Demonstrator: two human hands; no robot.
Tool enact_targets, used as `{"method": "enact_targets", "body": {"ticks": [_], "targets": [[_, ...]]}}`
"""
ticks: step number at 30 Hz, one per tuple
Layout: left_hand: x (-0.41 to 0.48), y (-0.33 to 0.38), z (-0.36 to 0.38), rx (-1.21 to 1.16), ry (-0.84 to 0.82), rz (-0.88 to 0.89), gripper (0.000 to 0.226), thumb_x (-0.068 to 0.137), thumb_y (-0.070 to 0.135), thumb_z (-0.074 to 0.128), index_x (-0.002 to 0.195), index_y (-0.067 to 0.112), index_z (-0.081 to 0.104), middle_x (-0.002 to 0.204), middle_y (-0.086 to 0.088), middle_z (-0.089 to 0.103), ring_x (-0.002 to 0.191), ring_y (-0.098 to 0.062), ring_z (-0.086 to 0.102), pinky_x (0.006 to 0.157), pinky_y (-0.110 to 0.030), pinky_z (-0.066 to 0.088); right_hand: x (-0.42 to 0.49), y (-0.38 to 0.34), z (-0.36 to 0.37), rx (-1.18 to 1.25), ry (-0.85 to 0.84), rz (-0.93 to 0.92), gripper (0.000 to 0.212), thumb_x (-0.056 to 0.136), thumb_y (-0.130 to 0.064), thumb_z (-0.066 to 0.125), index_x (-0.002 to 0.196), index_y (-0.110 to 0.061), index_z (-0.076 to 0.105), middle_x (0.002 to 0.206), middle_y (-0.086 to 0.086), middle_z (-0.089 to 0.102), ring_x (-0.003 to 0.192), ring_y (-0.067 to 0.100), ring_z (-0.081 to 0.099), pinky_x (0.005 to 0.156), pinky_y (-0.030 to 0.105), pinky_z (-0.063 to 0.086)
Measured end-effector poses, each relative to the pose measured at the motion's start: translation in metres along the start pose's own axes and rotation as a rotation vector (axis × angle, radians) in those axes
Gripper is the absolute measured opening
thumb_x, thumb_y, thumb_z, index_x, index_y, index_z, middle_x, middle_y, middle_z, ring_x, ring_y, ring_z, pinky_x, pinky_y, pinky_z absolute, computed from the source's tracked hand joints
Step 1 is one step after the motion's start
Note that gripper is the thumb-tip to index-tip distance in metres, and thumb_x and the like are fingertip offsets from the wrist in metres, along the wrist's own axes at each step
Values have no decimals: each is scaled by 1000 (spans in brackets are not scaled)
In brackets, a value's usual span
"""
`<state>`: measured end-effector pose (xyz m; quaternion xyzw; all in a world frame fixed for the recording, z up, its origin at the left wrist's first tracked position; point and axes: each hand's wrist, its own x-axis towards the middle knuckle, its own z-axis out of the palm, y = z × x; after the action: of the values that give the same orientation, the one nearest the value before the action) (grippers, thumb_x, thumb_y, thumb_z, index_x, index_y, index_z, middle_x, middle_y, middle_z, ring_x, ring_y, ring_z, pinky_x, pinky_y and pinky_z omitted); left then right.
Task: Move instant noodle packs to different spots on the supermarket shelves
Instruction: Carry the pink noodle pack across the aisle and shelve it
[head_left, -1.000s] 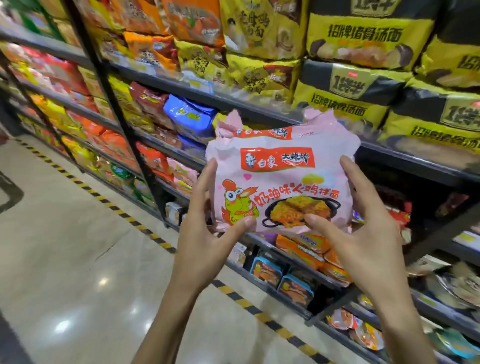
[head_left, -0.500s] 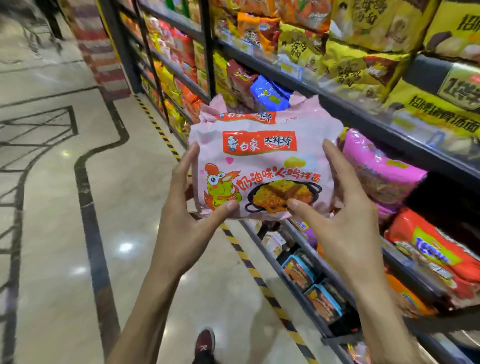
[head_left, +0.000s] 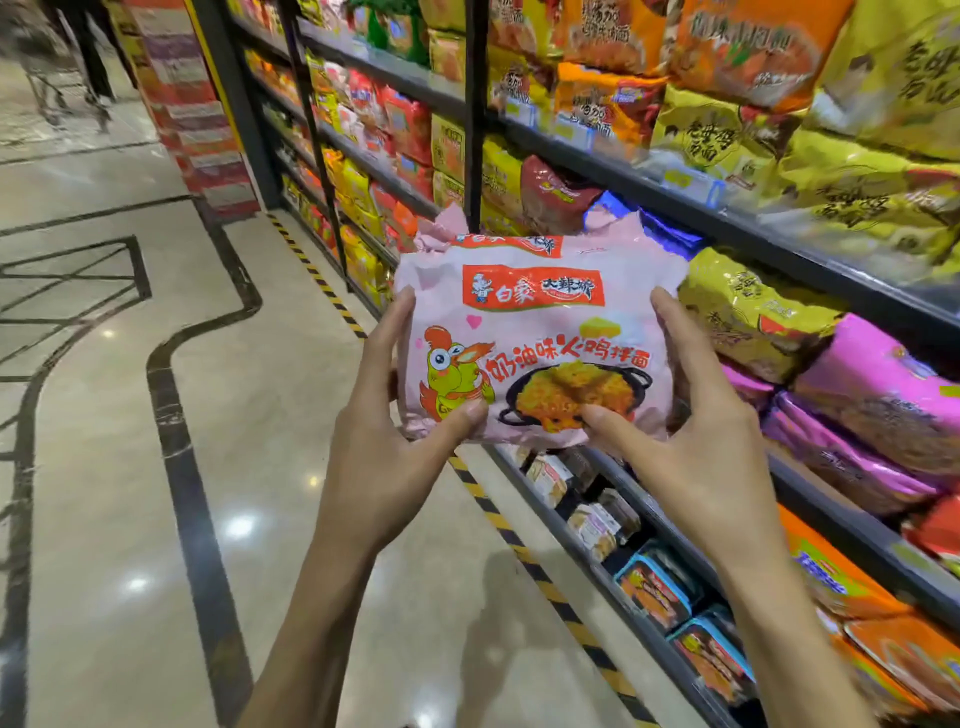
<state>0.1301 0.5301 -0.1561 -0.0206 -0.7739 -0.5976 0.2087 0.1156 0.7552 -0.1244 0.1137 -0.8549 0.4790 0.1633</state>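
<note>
A pale pink instant noodle multipack (head_left: 540, 332), with a red brand banner and a cartoon chicken, is held upright in front of me over the aisle. My left hand (head_left: 395, 441) grips its left edge, thumb pressed on the front near the bottom. My right hand (head_left: 696, 441) grips its right edge the same way, thumb on the printed pan of noodles. The supermarket shelves (head_left: 779, 244) run along the right, close behind the pack, stocked with noodle packs.
Yellow packs (head_left: 748, 312) and bright pink packs (head_left: 883, 395) lie on the shelf just right of the held pack. Boxed noodles (head_left: 654, 587) fill the lower shelf. A yellow-black floor stripe (head_left: 488, 509) edges the shelving. A person's legs (head_left: 93, 57) stand far down the tiled aisle.
My view has swung left down the aisle, so the black-and-yellow packs have gone out of view on the right. Both hands keep the same hold on the pink pack.
</note>
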Motion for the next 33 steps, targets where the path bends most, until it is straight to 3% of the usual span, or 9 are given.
{"method": "enact_targets", "body": {"ticks": [4, 7, 9, 11, 14, 17, 21, 25, 33], "targets": [[40, -20, -46, 4, -18, 1, 91, 84, 21, 83, 152, 51, 32, 144, 10, 59, 125, -3, 62, 92, -39, 62, 27, -18, 53, 23, 8, 17, 92, 79, -19, 83, 151, -45, 32, 117, -50, 40, 114, -11, 32, 92, 32, 46], [67, -37, -73, 9, -21, -8, 92, 84, 16, 83, 153, 50, 32, 149, 8, 56, 128, -6, 60, 95, -42, 61, 47, -29, 90, 49, 32, 44, 92, 78, -21, 83, 150, -48, 34, 131, -29, 51, 114, -10, 44, 99, 38, 46], [86, -47, -85, 5, -21, -13, 92, 85, 13, 82, 153, 49, 32, 152, 10, 51, 131, -6, 58, 97, -43, 60, 63, -35, 111, 53, 35, 70, 91, 78, -21, 83, 150, -49, 34, 132, -6, 55, 117, 7, 43, 98, 45, 47], [105, -58, -95, -2, -15, -20, 93, 86, 11, 82, 154, 48, 31, 155, 13, 48, 133, -5, 57, 99, -44, 59, 82, -36, 131, 53, 22, 72, 91, 79, -20, 83, 150, -47, 34, 128, -21, 53, 119, 18, 36, 96, 49, 47], [136, -76, -105, 4, 1, -20, 93, 87, 12, 81, 153, 52, 30, 156, 14, 47, 134, -5, 56, 100, -43, 58, 112, -35, 157, 63, -5, 51, 91, 80, -17, 83, 151, -45, 34, 108, -60, 45, 122, 3, 27, 96, 48, 48], [173, -96, -113, 14, 19, -34, 93, 85, 16, 83, 150, 57, 31, 152, 13, 52, 130, -4, 59, 98, -40, 59, 149, -31, 183, 85, 1, 66, 89, 80, -15, 82, 150, -45, 35, 116, -54, 43, 112, -15, 18, 89, 47, 51], [236, -120, -125, 43, 32, -27, 89, 85, 20, 82, 151, 55, 33, 147, 13, 57, 127, -6, 62, 94, -34, 61, 205, -20, 218, 108, -10, 76, 90, 81, -18, 81, 150, -50, 33, 110, -64, 40, 103, -27, 49, 95, 36, 47], [307, -142, -140, 55, 34, -28, 85, 86, 20, 82, 153, 48, 36, 144, 14, 60, 121, -3, 66, 88, -29, 62, 270, -13, 256, 124, -30, 77, 91, 81, -28, 81, 147, -60, 26, 125, -62, 30, 108, -36, 36, 98, 32, 43], [425, -187, -177, 67, 135, -31, 84, 84, 19, 83, 143, 59, 40, 142, 19, 61, 118, 4, 64, 77, -10, 56, 397, -12, 337, 184, -119, 34, 90, 81, -24, 82, 144, -63, 29, 139, -52, 33, 129, -17, 42, 102, 43, 50]]}}
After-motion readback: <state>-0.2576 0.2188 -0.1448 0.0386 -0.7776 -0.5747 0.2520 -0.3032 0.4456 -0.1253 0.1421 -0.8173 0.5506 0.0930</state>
